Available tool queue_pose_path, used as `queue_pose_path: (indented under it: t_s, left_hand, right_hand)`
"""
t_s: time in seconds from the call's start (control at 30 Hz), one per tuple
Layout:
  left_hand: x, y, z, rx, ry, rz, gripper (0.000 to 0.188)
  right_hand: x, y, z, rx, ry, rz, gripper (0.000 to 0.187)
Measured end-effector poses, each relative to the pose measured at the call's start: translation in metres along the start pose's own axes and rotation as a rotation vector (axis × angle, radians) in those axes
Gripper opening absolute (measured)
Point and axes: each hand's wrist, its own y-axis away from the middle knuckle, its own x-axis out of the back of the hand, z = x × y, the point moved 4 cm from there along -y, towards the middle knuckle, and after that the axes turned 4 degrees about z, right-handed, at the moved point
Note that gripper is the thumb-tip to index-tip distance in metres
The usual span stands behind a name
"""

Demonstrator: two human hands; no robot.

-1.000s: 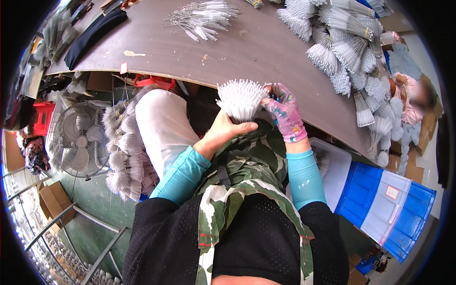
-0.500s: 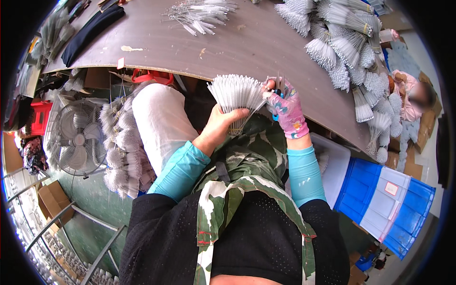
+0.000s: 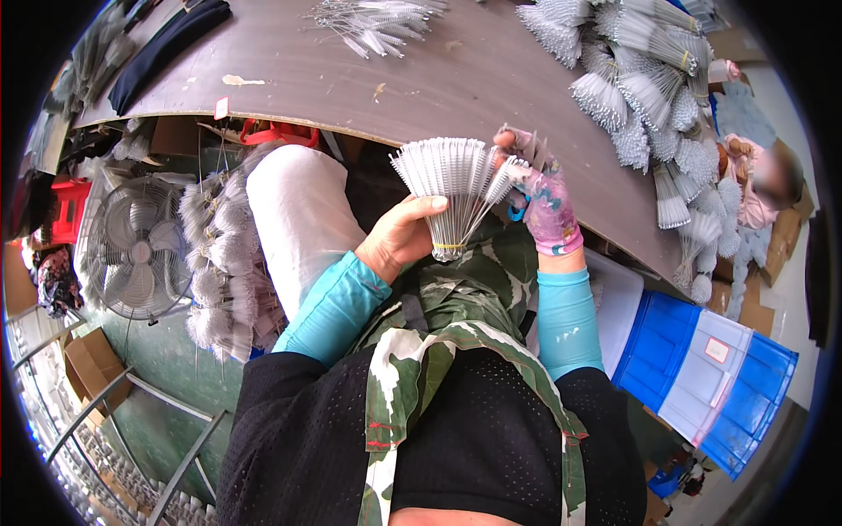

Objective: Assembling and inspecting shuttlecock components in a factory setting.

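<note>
Brush bundle: a fan of thin white bristle brushes on wire stems (image 3: 452, 180), bound near the base by a yellow band, held upright over the lap, just in front of the table edge.
Left hand: bare left hand (image 3: 402, 237) is closed around the bundle's stems at the band, thumb lying across the front.
Right hand: right hand (image 3: 542, 197) in a pink patterned glove, fingers pinched on the brushes at the fan's right edge; something blue shows under its palm, too hidden to tell what.
Clothing: turquoise sleeves (image 3: 331, 302) on both forearms, a green leaf-print apron (image 3: 456, 302) over a black mesh top.
Left of the lap: a white sack (image 3: 298, 215) stands beside the left arm, with clusters of fluffy white brushes (image 3: 219, 263) just beyond it and a floor fan (image 3: 136, 245) further left.
Right of the lap: a blue and white plastic crate (image 3: 702, 377) sits low beside the right arm.
Table: a grey-brown table (image 3: 456, 74) curves across the top of the view.
Far on the table: a loose pile of wire brushes (image 3: 373, 22) lies at the far middle, many bound fans of white brushes (image 3: 649, 96) are heaped at the far right, and a dark strip (image 3: 167, 48) lies at the far left.
Another person: a person in pink (image 3: 754, 188) sits at the table's right end, well apart.
</note>
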Motion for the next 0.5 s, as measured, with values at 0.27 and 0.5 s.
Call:
queue_pose_path:
  t_s: [0.27, 0.5]
  left_hand:
    - [0.002, -0.006, 0.002, -0.123, -0.279, 0.175, 0.050]
    - [-0.008, -0.007, 0.005, -0.241, -0.395, 0.194, 0.045]
  right_hand:
    - [0.006, -0.008, -0.003, 0.172, 0.236, 0.058, 0.016]
    - [0.004, -0.006, -0.007, 0.060, 0.414, -0.038, 0.015]
